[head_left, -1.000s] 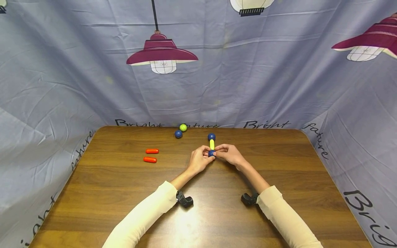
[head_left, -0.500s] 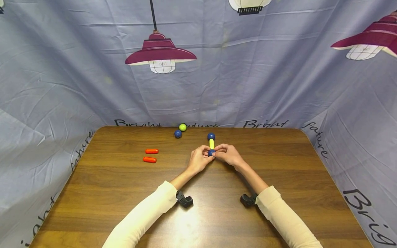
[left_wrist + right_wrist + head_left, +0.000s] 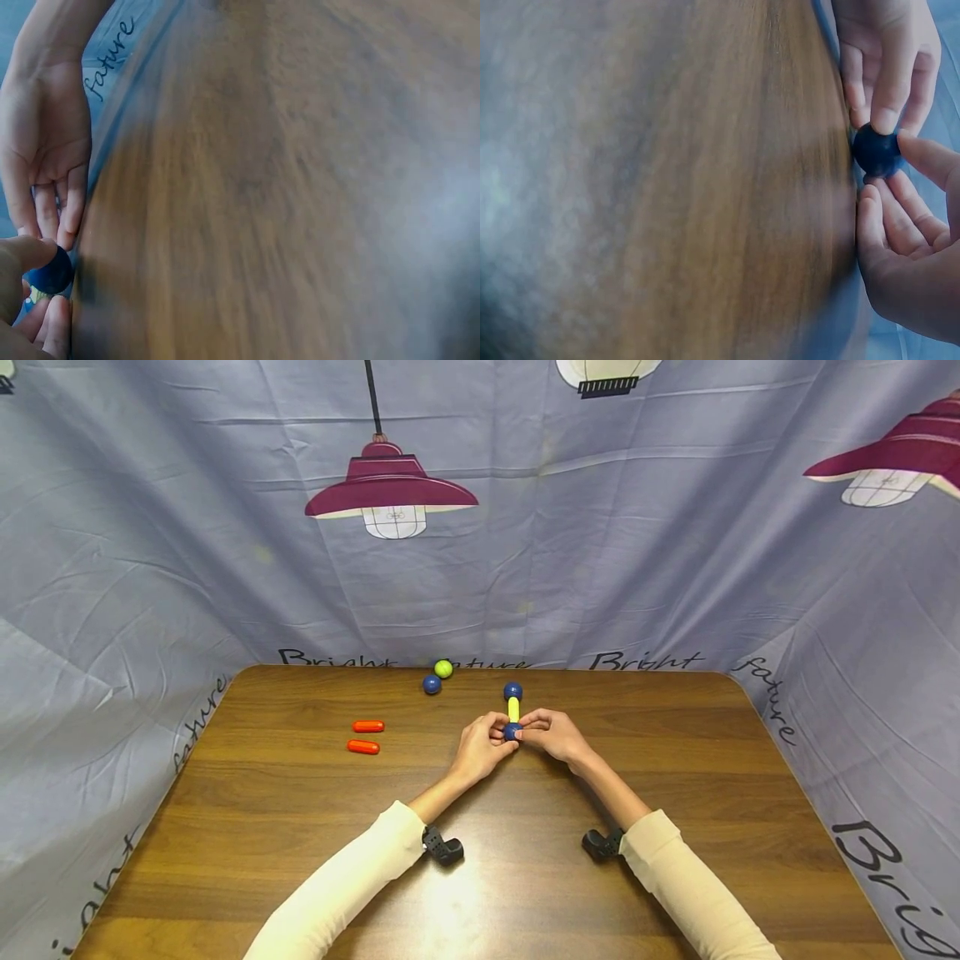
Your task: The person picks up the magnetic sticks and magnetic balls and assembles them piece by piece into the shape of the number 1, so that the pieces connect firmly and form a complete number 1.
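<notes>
On the tabletop (image 3: 300, 827), mid-width and toward the far side: I am watching both hands meeting at the near end of a small dumbbell-shaped piece.

Left grip: the left hand (image 3: 483, 748) is curling its fingers in and pinching the near blue ball (image 3: 512, 732) from its own side; in the left wrist view the thumb is pressing on the ball (image 3: 51, 271) with the other fingers tucked just below it.

Right grip: the right hand (image 3: 553, 735) is pinching the same ball from the opposite side; in the right wrist view its thumb and a finger are closing on the ball (image 3: 877, 149), and a fingertip (image 3: 886, 120) of the left hand is touching it from above. Neither grip is spreading wide; both are narrowing to the ball's width.

Held piece: a short yellow rod (image 3: 513, 709) is running away from me, joining the near blue ball to a far blue ball (image 3: 513, 691). I cannot tell whether the piece is resting on the wood or lifting just off it.

Loose balls: a blue ball (image 3: 432, 685) and a yellow-green ball (image 3: 443, 668) are sitting just beside each other near the far edge, left of the piece.

Orange rods: two orange rods (image 3: 368, 726) (image 3: 363, 747) are lying near each other, well to the left of the hands.

Backdrop: a grey-blue printed cloth (image 3: 150, 568) is hanging round the tabletop.
</notes>
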A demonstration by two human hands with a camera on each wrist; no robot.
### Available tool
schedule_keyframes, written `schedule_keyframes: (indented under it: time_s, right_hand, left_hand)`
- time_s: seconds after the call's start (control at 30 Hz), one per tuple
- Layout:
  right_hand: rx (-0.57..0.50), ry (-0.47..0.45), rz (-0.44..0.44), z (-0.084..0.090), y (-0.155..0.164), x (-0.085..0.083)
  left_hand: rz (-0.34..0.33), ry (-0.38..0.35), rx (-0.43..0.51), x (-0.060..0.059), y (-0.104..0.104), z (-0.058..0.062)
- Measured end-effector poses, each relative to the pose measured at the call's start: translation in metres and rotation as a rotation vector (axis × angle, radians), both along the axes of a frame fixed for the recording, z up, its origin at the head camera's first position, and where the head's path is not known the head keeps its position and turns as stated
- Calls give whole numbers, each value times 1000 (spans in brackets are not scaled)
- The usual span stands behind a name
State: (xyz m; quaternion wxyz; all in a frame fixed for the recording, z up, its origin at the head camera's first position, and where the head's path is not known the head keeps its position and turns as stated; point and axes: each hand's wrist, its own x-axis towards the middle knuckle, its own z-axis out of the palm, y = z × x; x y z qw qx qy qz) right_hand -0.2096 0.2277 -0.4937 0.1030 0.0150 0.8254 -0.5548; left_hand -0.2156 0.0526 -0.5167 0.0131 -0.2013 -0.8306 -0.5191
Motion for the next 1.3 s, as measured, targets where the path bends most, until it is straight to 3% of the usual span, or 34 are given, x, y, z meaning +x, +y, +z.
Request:
schedule_keyframes:
  time_s: [0.23, 0.4, 0.67, 0.97, 1.1, 1.3]
  right_hand:
    - [-31, -10, 18, 11, -2, 5]
    - [-5, -17, -5, 2, 1, -1]
    - [-6, -28, -4, 1, -1, -1]
    - [0, 3, 4, 1, 0, -2]
    - [-9, 0, -2, -1, 0, -1]
    - [-12, 6, 0, -2, -1, 0]
  left_hand:
    - [-34, 47, -8, 10, -23, 9]
    - [-36, 119, -12, 16, -48, 16]
    - [72, 157, 18, 21, -102, 26]
    - [184, 158, -39, 24, -164, 27]
    - [206, 181, -83, 22, -186, 26]
    - [188, 182, -167, 17, -208, 22]
